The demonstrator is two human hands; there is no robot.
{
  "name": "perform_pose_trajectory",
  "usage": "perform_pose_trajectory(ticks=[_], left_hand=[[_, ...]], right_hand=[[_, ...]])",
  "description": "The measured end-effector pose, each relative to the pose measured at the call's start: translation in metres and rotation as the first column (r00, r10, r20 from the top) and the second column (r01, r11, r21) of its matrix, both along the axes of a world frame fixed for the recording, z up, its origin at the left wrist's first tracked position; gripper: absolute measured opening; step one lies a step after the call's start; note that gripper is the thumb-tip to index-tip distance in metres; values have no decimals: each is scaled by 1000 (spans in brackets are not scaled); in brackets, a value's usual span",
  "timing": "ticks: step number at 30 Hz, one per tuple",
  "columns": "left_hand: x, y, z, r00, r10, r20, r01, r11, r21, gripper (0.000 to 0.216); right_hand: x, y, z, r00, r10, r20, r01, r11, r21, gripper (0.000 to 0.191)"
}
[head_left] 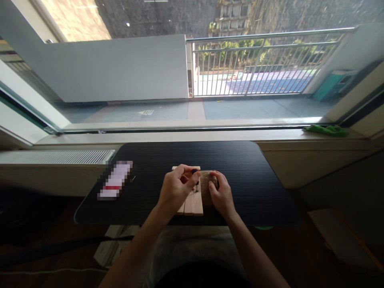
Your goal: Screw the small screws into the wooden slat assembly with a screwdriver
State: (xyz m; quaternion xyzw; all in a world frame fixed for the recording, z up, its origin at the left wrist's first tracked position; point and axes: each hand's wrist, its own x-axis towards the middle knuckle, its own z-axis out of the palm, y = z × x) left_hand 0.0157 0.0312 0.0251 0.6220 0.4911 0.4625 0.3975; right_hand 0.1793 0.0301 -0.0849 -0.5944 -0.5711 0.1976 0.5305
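My left hand [177, 186] is closed, pinching a small black-topped piece [195, 171] between thumb and forefinger. Its exact kind is hard to make out. Below it, a thin dark stem-like part stands near the right edge of pale wooden boards [193, 206], which lie side by side on the black table [249, 200]. Beside the boards is a brown, rough-looking block [206, 185]. The fingers of my right hand [222, 196] curl over the block's right side and grip it. Something dark shows by those fingertips, mostly hidden.
A blurred pink-white card or packet [115, 180] lies at the table's left, with a thin small item [133, 179] near it. Behind the table runs a window sill [186, 136] with a green cloth [326, 130]. To the left is a white radiator [57, 157].
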Motion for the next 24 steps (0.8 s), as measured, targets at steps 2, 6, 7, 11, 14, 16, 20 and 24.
perform_pose_trajectory(ticks=[2,6,7,11,14,16,20,24], left_hand=[[-1,0,0,999,1,-54,1,1000,31,31],[-2,-2,1,987,40,-158,-22,993,116,27],[-2,-2,2,982,57,-179,-32,990,137,26],[-3,-4,2,970,56,-235,-16,986,168,25],[-3,-3,1,976,3,-219,30,989,147,27],[-3,-3,1,982,-23,-188,48,991,128,28],[-3,-3,1,989,-78,-123,87,994,69,31],[-4,-2,-2,988,-117,-106,121,992,34,34]], right_hand=[[0,0,-1,1000,0,3,0,1000,-1,31],[0,0,-1,1000,-2,16,2,1000,3,31],[0,0,-1,1000,-1,19,1,1000,5,31],[0,0,-1,1000,-4,25,4,1000,7,30],[0,-1,-1,999,-4,33,4,1000,1,30],[0,-1,0,999,-1,38,1,1000,2,30],[0,-1,0,999,5,42,-5,1000,11,31],[1,0,-1,999,-1,40,0,1000,6,30]])
